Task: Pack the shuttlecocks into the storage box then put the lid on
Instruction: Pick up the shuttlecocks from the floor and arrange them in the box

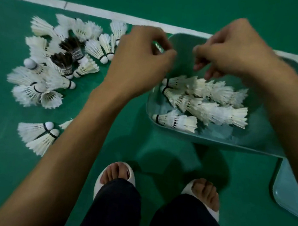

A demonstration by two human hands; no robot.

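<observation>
A teal storage box (207, 140) sits on the green floor at right. Several white shuttlecocks (203, 103) lie inside it, nested in rows. A loose pile of shuttlecocks (39, 82), mostly white with a few dark-feathered ones (71, 48), lies on the floor at left. My left hand (142, 62) hovers at the box's left rim, fingers curled round a small whitish shuttlecock (158, 46) that barely shows. My right hand (235, 50) hangs over the box's far side, fingers loosely curled with nothing seen in them. The teal lid (289, 196) lies right of the box.
Two more shuttlecocks (39, 135) lie apart on the floor at the near left. A white court line (82, 8) runs across behind the pile and box. My two feet in white slippers (116, 177) stand just in front of the box.
</observation>
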